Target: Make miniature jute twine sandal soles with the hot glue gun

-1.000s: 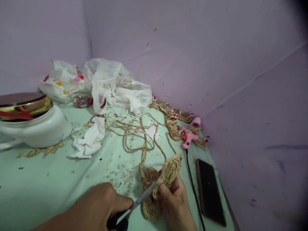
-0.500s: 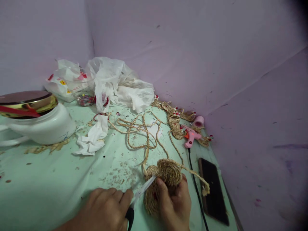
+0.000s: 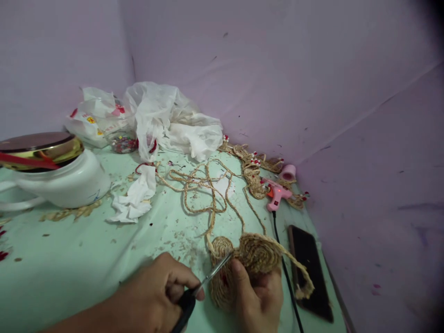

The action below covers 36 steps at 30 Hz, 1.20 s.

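My left hand [image 3: 166,291] is closed on a pair of scissors [image 3: 215,272] with black handles. The blade tips reach the side of a coiled piece of braided straw cord [image 3: 261,253]. That piece is gripped between the thumb and fingers of my right hand [image 3: 258,296], tilted up off the table. Just left of it lies an oval coil of the same cord [image 3: 222,286], with a dark red spot on it. A loose cord end [image 3: 305,282] sticks out to the right over the phone. Whether the blades are cutting, I cannot tell.
Loops of braided cord [image 3: 208,185] sprawl beyond my hands. A pink glue gun [image 3: 277,194] with a black cable, a phone [image 3: 310,273] and a pink tape roll [image 3: 287,173] are on the right. Crumpled tissue [image 3: 135,199], a white pot [image 3: 76,180] and plastic bags [image 3: 169,120] stand left and back.
The coiled piece and my right hand have shifted slightly right. The scissors have turned and their tips now sit at the piece's left edge, with my left hand's grip changed.
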### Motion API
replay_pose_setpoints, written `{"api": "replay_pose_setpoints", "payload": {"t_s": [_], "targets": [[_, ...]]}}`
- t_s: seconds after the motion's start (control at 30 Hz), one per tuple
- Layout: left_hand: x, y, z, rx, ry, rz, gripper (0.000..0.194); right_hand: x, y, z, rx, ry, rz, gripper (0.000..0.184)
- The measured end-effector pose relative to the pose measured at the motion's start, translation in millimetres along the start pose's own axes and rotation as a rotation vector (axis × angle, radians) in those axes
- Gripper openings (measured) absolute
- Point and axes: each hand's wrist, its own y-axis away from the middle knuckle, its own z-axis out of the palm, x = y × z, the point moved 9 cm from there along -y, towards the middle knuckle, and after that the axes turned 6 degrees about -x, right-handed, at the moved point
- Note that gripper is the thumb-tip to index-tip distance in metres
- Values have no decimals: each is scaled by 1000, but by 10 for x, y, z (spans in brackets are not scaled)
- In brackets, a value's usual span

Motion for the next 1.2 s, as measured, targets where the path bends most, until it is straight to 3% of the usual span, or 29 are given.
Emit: {"api": "replay_pose_setpoints", "payload": {"t_s": [0.1, 0.27, 0.37, 0.43, 0.53, 0.63, 0.73, 0.8, 0.83, 0.93, 1.03, 1.1, 1.2], "targets": [[139, 17, 51, -64, -337, 47, 17, 8, -31, 13, -10, 60, -8, 46], [388, 143, 109, 262, -1054, 397, 36, -123, -108, 133, -92, 264, -87, 30], [424, 210, 187, 424, -1264, 594, 38, -183, -151, 157, -122, 324, -101, 28], [424, 167, 165, 420, -1329, 587, 40, -208, -166, 157, -140, 284, -95, 28], [379, 16, 19, 241, -1135, 397, 33, -228, -159, 147, -149, 202, -90, 31], [175, -122, -23, -78, -576, 132, 18, -205, -126, 91, -92, 146, -71, 33], [-53, -142, 87, -328, -9, -153, 32, -199, -86, 59, -49, 125, -83, 31], [-81, -126, 116, -365, 145, -212, 33, -212, -72, 72, -57, 134, -112, 28], [-59, -126, 97, -336, 122, -182, 27, -214, -71, 75, -58, 143, -122, 28], [112, -86, -9, -106, -300, 34, 15, -167, -100, 81, -64, 171, -105, 36], [295, 16, 83, 105, -865, 204, 30, -112, -154, 142, -115, 212, -68, 39], [330, 25, 226, 131, -1103, 245, 43, -119, -185, 165, -121, 221, -59, 36], [366, -31, 292, 149, -1212, 259, 47, -150, -209, 129, -76, 242, -35, 31]]}}
